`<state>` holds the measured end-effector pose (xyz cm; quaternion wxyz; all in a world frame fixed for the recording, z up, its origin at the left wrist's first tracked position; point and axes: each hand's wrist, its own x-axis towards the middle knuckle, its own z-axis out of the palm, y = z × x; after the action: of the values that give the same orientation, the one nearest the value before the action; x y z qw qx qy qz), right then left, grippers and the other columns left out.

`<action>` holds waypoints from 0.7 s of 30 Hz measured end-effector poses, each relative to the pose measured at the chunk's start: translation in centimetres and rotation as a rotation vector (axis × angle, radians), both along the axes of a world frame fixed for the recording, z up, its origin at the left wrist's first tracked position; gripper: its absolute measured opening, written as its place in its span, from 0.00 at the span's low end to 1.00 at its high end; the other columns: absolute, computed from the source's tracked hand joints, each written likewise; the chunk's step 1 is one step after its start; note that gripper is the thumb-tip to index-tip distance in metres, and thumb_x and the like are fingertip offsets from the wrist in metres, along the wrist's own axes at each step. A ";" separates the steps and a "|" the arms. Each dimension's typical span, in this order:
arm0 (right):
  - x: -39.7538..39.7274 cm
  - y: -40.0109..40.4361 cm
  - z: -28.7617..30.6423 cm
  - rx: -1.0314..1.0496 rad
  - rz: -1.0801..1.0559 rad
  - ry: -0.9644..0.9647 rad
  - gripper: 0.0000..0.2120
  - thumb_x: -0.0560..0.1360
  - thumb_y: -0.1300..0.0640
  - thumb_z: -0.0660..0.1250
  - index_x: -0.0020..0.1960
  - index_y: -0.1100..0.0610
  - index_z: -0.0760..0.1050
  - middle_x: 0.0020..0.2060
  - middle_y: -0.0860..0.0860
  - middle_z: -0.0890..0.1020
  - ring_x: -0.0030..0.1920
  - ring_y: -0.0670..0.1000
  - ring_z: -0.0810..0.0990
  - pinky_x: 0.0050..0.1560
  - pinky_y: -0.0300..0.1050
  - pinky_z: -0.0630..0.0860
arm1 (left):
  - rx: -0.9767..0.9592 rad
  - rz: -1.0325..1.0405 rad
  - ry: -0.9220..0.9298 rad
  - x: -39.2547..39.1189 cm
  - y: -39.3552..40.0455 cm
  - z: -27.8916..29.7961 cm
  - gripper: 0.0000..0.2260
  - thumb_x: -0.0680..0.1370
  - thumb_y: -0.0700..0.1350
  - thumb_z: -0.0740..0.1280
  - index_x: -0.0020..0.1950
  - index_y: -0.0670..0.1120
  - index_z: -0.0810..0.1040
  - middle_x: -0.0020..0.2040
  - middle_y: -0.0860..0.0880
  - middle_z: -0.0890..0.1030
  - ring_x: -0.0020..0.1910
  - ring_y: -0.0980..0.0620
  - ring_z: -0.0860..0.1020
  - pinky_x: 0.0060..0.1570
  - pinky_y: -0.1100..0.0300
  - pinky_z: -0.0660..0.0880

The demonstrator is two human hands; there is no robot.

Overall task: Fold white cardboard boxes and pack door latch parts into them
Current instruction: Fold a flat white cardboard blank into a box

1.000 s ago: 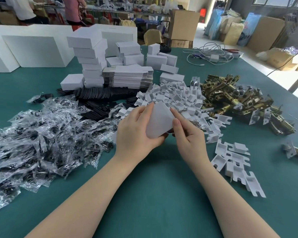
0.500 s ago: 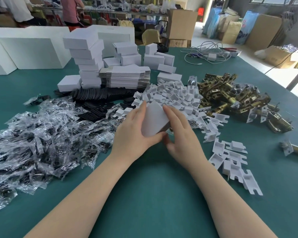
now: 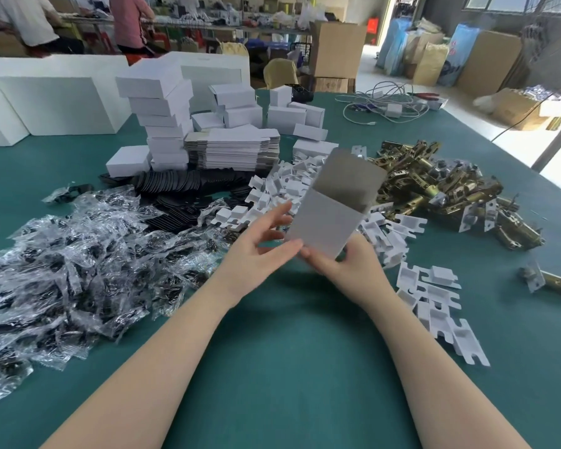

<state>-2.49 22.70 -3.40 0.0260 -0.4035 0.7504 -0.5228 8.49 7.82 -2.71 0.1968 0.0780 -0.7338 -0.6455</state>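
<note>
**Above counter centre: box half-formed, lid flap up**

Over the green counter [image 3: 272, 367], white cardboard box [image 3: 324, 225] held tilted, open end away. Right hand [image 3: 347, 264] pinching bottom corner; left hand [image 3: 256, 247] fingers spread, fingertips just touching the box's left edge. Probably light, thin-walled, easily creased: best gripped along folded edges, not panel middles. Behind: white inserts [image 3: 292, 186], brass latch parts [image 3: 434, 186], bagged pieces [image 3: 78, 254] left.

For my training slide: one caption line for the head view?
Right hand holds an open-topped white cardboard box above the green table; open left hand alongside.
</note>
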 end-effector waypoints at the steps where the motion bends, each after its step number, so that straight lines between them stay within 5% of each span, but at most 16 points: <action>1: 0.1 -0.1 -0.1 0.007 0.031 0.021 0.16 0.69 0.41 0.74 0.54 0.44 0.81 0.49 0.39 0.84 0.52 0.41 0.82 0.54 0.46 0.79 | 0.019 -0.017 0.009 0.0 0.0 -0.1 0.25 0.73 0.47 0.70 0.70 0.55 0.71 0.64 0.50 0.78 0.59 0.54 0.78 0.58 0.60 0.76; 3: 0.2 -0.4 -0.2 0.018 0.055 0.062 0.21 0.67 0.40 0.74 0.57 0.48 0.80 0.50 0.42 0.84 0.52 0.43 0.82 0.54 0.49 0.78 | 0.035 -0.025 0.006 -0.2 0.0 -0.2 0.23 0.75 0.47 0.72 0.69 0.49 0.72 0.61 0.49 0.81 0.59 0.54 0.79 0.55 0.61 0.77; 6: 0.2 -0.4 -0.5 -0.047 -0.010 -0.035 0.19 0.67 0.43 0.77 0.54 0.41 0.73 0.48 0.39 0.81 0.48 0.39 0.79 0.47 0.35 0.74 | 0.042 0.015 0.001 -0.3 -0.2 -0.5 0.25 0.73 0.48 0.71 0.68 0.46 0.73 0.61 0.47 0.81 0.60 0.51 0.79 0.58 0.61 0.75; 12: 0.4 -0.2 0.1 -0.211 -0.100 -0.068 0.26 0.72 0.45 0.72 0.61 0.27 0.63 0.48 0.42 0.81 0.45 0.43 0.82 0.45 0.35 0.78 | -0.042 0.138 0.092 -0.5 -0.3 -0.5 0.23 0.72 0.50 0.72 0.63 0.64 0.71 0.55 0.49 0.81 0.53 0.51 0.82 0.58 0.51 0.78; 17: 0.5 -0.2 0.1 -0.226 -0.104 -0.018 0.24 0.72 0.41 0.68 0.64 0.26 0.63 0.55 0.42 0.81 0.48 0.46 0.83 0.47 0.45 0.80 | -0.257 0.201 0.173 -0.4 -0.1 -0.7 0.26 0.73 0.52 0.71 0.67 0.71 0.67 0.56 0.59 0.79 0.50 0.54 0.82 0.50 0.64 0.78; 21: 0.5 -0.1 0.1 -0.197 -0.109 0.030 0.25 0.73 0.39 0.67 0.65 0.25 0.61 0.54 0.36 0.80 0.47 0.45 0.83 0.46 0.44 0.81 | -0.291 0.201 0.206 -0.5 0.0 -0.9 0.29 0.75 0.51 0.70 0.68 0.75 0.63 0.58 0.67 0.76 0.51 0.58 0.81 0.48 0.71 0.75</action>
<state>-1.99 22.59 -3.28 -0.0535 -0.3702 0.7168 -0.5885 7.98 7.85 -3.56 0.3434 0.0552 -0.7840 -0.5142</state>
